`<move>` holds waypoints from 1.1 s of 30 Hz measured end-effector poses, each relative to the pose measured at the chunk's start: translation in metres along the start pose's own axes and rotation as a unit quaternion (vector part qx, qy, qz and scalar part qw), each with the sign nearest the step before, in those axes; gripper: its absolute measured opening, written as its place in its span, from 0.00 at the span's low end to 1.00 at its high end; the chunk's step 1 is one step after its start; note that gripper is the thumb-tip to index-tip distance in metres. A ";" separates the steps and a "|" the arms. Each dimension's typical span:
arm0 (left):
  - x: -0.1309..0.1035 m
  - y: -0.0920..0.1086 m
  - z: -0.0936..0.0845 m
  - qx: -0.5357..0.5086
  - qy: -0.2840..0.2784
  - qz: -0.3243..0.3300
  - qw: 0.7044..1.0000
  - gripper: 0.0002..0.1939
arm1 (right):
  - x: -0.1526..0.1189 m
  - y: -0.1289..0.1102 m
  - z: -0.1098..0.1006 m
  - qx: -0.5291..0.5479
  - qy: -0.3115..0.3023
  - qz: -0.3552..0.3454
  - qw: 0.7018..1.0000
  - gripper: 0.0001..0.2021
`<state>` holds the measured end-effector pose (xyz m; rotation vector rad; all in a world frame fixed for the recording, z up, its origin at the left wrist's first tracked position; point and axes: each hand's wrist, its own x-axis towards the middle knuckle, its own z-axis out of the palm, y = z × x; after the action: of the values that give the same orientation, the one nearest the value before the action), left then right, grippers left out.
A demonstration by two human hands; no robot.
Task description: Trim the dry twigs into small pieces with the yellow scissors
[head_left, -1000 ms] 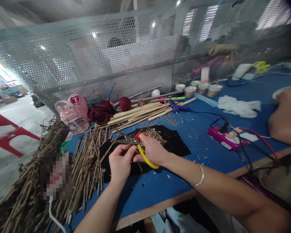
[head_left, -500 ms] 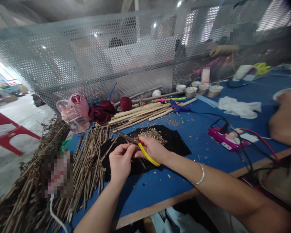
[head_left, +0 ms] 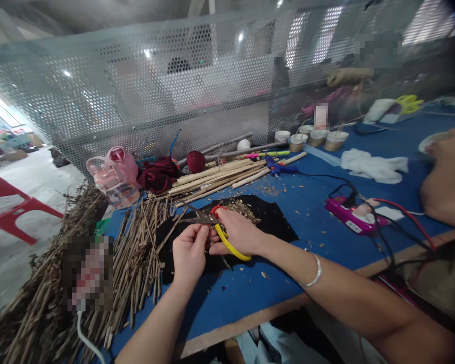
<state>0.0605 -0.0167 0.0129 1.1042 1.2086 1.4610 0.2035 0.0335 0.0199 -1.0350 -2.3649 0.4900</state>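
My right hand (head_left: 240, 233) is wrapped round the scissors (head_left: 230, 246), which have red and yellow handles. Their blades are spread apart and point left, above my left hand (head_left: 189, 251). My left thumb and fingers are pinched together on a thin dry stalk (head_left: 226, 262), mostly hidden by the hands; its lower end shows beneath my right hand. Under both hands lies a black cloth (head_left: 278, 222) bearing a heap of dry plant scraps (head_left: 244, 210).
Dry stalks (head_left: 136, 253) are piled at left. Behind the cloth lie peeled sticks (head_left: 216, 177) and a blue glue gun (head_left: 276, 166). A pink power strip (head_left: 354, 217) with cables, a white glove (head_left: 375, 166) and another person's hand (head_left: 449, 177) are at right.
The scissor blades have spread wider apart, and the red handle has risen with my right hand's fingers. My left hand stays nearly in place. The other person's hand has moved slightly.
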 end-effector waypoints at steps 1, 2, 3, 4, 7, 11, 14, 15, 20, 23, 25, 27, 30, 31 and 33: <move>0.000 0.000 0.000 0.007 0.000 0.003 1.000 0.14 | 0.000 0.000 -0.001 0.001 0.000 -0.005 1.000 0.26; 0.000 0.001 0.001 0.013 -0.002 0.007 1.000 0.13 | 0.000 0.000 -0.001 0.001 0.001 -0.010 1.000 0.26; 0.000 0.002 0.001 0.016 -0.004 0.011 1.000 0.13 | 0.000 0.000 -0.001 0.001 0.003 -0.012 1.000 0.26; 0.000 0.002 0.001 0.020 -0.008 0.014 1.000 0.13 | 0.000 0.000 0.000 0.001 0.007 -0.011 1.000 0.26; 0.000 0.004 0.000 0.029 -0.010 0.021 0.999 0.13 | -0.001 0.000 0.003 0.009 0.011 0.017 1.000 0.27; 0.000 0.006 -0.001 0.037 0.005 0.023 0.999 0.13 | -0.003 0.001 0.007 0.021 0.002 0.066 0.998 0.28; 0.000 0.006 -0.001 0.042 0.012 0.027 0.999 0.13 | -0.002 0.001 0.008 0.018 0.006 0.066 0.998 0.27; 0.000 0.006 -0.001 0.042 0.015 0.028 0.999 0.13 | -0.002 0.001 0.007 0.016 0.006 0.065 0.998 0.27; 0.001 0.004 -0.001 0.039 0.061 0.025 0.997 0.12 | -0.001 0.001 0.006 -0.014 -0.001 0.061 0.998 0.25; 0.002 0.002 -0.001 0.047 0.074 0.031 0.996 0.12 | -0.001 0.001 0.007 -0.029 -0.009 0.052 0.998 0.28; 0.003 0.002 -0.001 0.055 0.078 0.033 0.995 0.12 | -0.001 0.002 0.008 -0.033 -0.010 0.038 0.999 0.30; 0.003 0.001 -0.002 0.061 0.082 0.038 0.994 0.11 | -0.001 0.002 0.010 -0.034 -0.003 0.025 0.999 0.30; 0.002 0.001 -0.001 0.061 0.081 0.046 0.994 0.11 | -0.001 0.002 0.011 -0.018 0.003 0.033 0.999 0.28; 0.002 0.002 -0.001 0.060 0.081 0.047 0.994 0.11 | -0.001 0.002 0.011 -0.009 0.003 0.042 0.999 0.28; 0.002 0.002 0.000 0.051 0.079 0.049 0.994 0.10 | -0.002 0.001 0.011 0.007 0.005 0.058 0.998 0.27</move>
<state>0.0597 -0.0153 0.0147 1.1475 1.3689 1.5995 0.1987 0.0317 0.0105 -1.1714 -2.2979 0.5409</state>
